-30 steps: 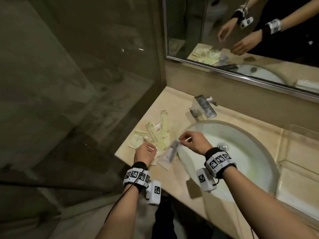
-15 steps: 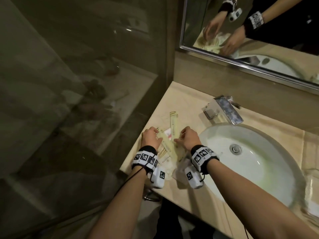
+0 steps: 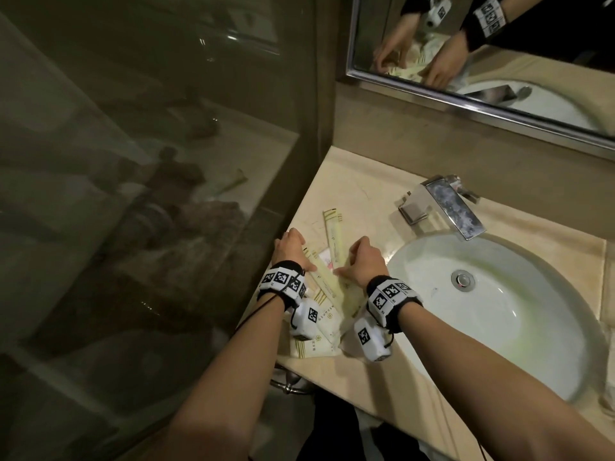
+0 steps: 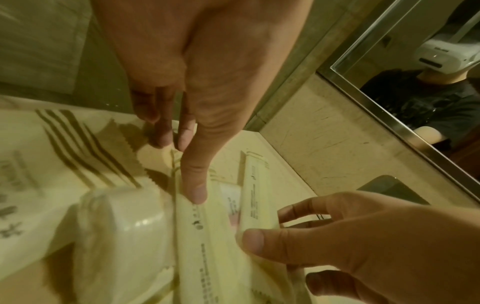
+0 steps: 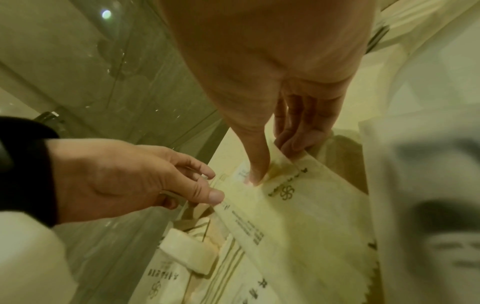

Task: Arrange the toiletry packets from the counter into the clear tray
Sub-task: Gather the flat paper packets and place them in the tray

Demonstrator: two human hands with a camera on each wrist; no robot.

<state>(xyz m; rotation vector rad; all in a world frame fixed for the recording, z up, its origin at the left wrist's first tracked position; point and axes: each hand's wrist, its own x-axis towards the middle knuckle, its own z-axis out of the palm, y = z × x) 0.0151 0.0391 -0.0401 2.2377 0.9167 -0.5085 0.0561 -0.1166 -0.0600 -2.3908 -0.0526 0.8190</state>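
Pale-yellow toiletry packets (image 3: 332, 247) lie in a loose overlapping pile on the bench (image 3: 359, 191) left of the sink (image 3: 532, 277); both hands bracket it, probably to square it into one liftable stack. Left hand (image 3: 289, 251) hooks its fingers over the pile's outer edge, thumb pressed on top; right hand (image 3: 366, 261) pinches a packet edge between thumb and fingertips. Clear tray isn't in view, so likely nothing loaded yet.

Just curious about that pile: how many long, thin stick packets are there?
2. One stick packet lies between the left hand and right hand, pointing at the wall; the other lies under the left thumb. More may be hidden.
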